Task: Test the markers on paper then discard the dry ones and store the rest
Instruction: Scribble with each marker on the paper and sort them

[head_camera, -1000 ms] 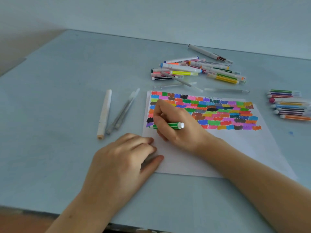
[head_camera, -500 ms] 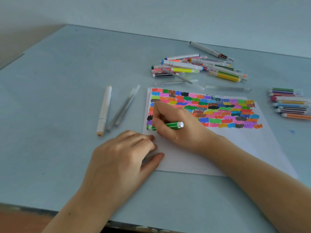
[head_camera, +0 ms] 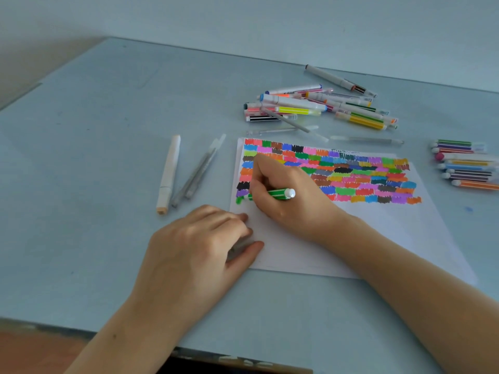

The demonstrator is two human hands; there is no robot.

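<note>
A white sheet of paper [head_camera: 364, 238] lies on the table, its upper half filled with rows of coloured scribble patches. My right hand [head_camera: 286, 195] grips a green striped marker [head_camera: 280, 193] with its tip on the paper at the left end of the lowest row, beside a fresh green mark [head_camera: 239, 200]. My left hand [head_camera: 197, 244] rests with loosely curled fingers on the paper's lower left corner; whether it holds something small underneath is hidden.
A pile of markers [head_camera: 321, 106] lies behind the paper. A row of striped markers [head_camera: 464, 166] sits at the right edge. A white marker [head_camera: 168, 174] and grey pens [head_camera: 198, 172] lie left of the paper. The table's front edge is close below.
A green mark has appeared at the left end of the bottom row under the marker tip. Both hands stay almost in the same place.
</note>
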